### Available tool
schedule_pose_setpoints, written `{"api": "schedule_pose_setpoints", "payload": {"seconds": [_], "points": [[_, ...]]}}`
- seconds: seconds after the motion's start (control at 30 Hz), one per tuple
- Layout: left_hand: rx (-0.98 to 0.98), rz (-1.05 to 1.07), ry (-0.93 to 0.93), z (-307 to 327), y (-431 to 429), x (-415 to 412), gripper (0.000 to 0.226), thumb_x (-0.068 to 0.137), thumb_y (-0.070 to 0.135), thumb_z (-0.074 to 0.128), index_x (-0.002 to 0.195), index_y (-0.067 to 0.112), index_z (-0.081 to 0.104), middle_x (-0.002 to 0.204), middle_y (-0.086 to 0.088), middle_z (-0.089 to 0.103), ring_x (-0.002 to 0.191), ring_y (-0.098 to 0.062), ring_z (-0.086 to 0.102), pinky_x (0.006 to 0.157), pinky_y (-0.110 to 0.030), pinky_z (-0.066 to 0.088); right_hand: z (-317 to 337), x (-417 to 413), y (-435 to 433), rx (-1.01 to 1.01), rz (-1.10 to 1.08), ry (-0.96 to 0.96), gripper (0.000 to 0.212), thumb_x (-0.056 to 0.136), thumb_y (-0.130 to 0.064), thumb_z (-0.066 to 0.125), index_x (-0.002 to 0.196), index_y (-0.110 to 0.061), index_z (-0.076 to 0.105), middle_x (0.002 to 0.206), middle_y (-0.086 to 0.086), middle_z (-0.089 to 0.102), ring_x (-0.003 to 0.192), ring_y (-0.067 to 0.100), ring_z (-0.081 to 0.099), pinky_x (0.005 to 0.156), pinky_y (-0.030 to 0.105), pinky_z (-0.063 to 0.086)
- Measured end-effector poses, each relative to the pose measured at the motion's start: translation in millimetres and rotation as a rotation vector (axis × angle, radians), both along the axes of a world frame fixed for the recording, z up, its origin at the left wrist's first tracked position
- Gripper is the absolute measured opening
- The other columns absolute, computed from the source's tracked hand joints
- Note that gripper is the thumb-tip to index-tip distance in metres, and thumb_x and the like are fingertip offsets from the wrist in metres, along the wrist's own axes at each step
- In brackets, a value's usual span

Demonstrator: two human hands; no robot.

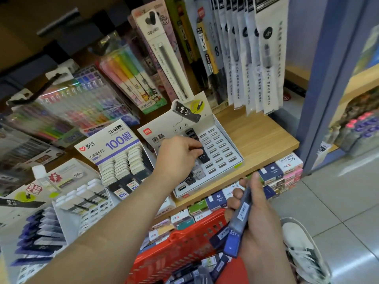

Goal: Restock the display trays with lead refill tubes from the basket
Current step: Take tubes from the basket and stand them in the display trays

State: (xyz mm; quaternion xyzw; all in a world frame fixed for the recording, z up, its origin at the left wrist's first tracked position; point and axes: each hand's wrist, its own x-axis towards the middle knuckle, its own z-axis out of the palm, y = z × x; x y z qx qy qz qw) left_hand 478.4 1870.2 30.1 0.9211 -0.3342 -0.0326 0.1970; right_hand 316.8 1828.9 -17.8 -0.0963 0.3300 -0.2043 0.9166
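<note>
Head view: left hand (180, 153) pinches a black lead refill tube (204, 156) at the slotted display tray (237, 159) on the shelf (266, 138), right hand (256, 226) grips blue tubes (240, 219) over the red basket (180, 251); likely light, stiff, slick plastic, best pinched across the flat sides.

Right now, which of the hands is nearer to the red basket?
Right. The right hand holds blue lead refill tubes just above the red basket; the left hand is farther up, pinching a black tube at the white display tray.
</note>
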Motion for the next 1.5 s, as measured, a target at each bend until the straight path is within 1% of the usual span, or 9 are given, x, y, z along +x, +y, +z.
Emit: {"api": "schedule_pose_setpoints", "payload": {"seconds": [0.33,0.4,0.5,0.6,0.83,1.03,1.3,1.4,1.5], "points": [[0.083,-0.021,-0.192,0,-15,-5,0.014,0.086,0.021,0.068,0.099,0.020,0.073,0.096,0.002,0.065,0.088,-0.013,0.059,0.075,-0.018,0.041,1,1,4,-0.323,0.255,0.069,0.027,0.086,-0.021,0.070,0.070,-0.012,0.050,0.057,0.005,0.049,0.037,0.013,0.041,0.036,0.022,0.033],[-0.007,-0.048,0.024,13,-12,-21,0.013,0.087,0.028,0.067,0.093,0.020,0.075,0.087,0.009,0.067,0.079,-0.002,0.060,0.069,-0.010,0.040,1,1,3,-0.420,0.331,0.064,0.029,0.086,-0.021,0.071,0.068,-0.013,0.051,0.056,0.005,0.048,0.038,0.015,0.042,0.039,0.024,0.035],[-0.039,-0.116,0.621,33,-3,-50,0.023,0.080,0.045,0.068,0.085,0.025,0.076,0.081,0.012,0.073,0.078,0.003,0.066,0.073,-0.016,0.051,0,2,3,-0.599,0.434,0.080,0.025,0.087,-0.019,0.070,0.069,-0.014,0.053,0.054,0.005,0.049,0.041,0.019,0.045,0.049,0.028,0.036],[0.024,-0.171,0.614,36,6,-63,0.017,0.074,0.037,0.076,0.082,0.022,0.076,0.074,0.009,0.069,0.059,0.004,0.059,0.061,-0.013,0.045,5,3,3,-0.722,0.502,0.083,0.023,0.086,-0.010,0.063,0.065,-0.016,0.056,0.049,0.007,0.048,0.043,0.020,0.045,0.052,0.030,0.037],[-0.664,0.247,0.737,41,29,-52,0.010,0.074,0.020,0.074,0.075,0.010,0.071,0.064,-0.006,0.067,0.052,-0.011,0.057,0.052,-0.017,0.050,9,0,13,-0.651,0.564,-0.046,0.012,0.081,-0.018,0.075,0.089,-0.011,0.069,0.051,-0.001,0.049,0.039,0.015,0.041,0.042,0.021,0.035],[-0.924,0.437,0.798,33,62,-76,0.021,0.070,0.017,0.072,0.084,0.002,0.066,0.068,-0.010,0.068,0.058,-0.015,0.065,0.057,-0.019,0.055,19,8,21,-0.307,0.196,-0.207,0.019,0.071,-0.026,0.071,0.081,-0.010,0.066,0.061,0.006,0.049,0.038,0.010,0.037,0.034,0.018,0.031],[-0.709,0.317,0.693,10,99,-104,0.015,0.064,0.018,0.079,0.075,0.017,0.068,0.068,-0.010,0.069,0.064,-0.020,0.059,0.068,-0.034,0.048,17,13,41,-0.505,0.235,-0.024,0.027,0.069,-0.030,0.072,0.083,-0.007,0.068,0.054,0.007,0.053,0.044,0.015,0.046,0.044,0.023,0.042],[-0.607,0.212,0.708,14,113,-99,0.039,0.064,0.017,0.078,0.098,0.033,0.068,0.071,-0.002,0.065,0.068,-0.019,0.057,0.069,-0.031,0.049,17,11,41,-0.590,0.337,-0.052,0.020,0.064,-0.032,0.078,0.080,-0.020,0.074,0.072,0.016,0.064,0.064,0.027,0.055,0.062,0.036,0.050],[-0.423,0.065,0.723,24,125,-90,0.054,0.077,0.017,0.077,0.121,0.042,0.058,0.069,0.005,0.057,0.063,-0.010,0.050,0.064,-0.022,0.044,17,13,45,-0.610,0.465,-0.104,0.012,0.065,-0.030,0.076,0.076,-0.025,0.076,0.072,0.011,0.062,0.058,0.019,0.054,0.050,0.027,0.046]]}}
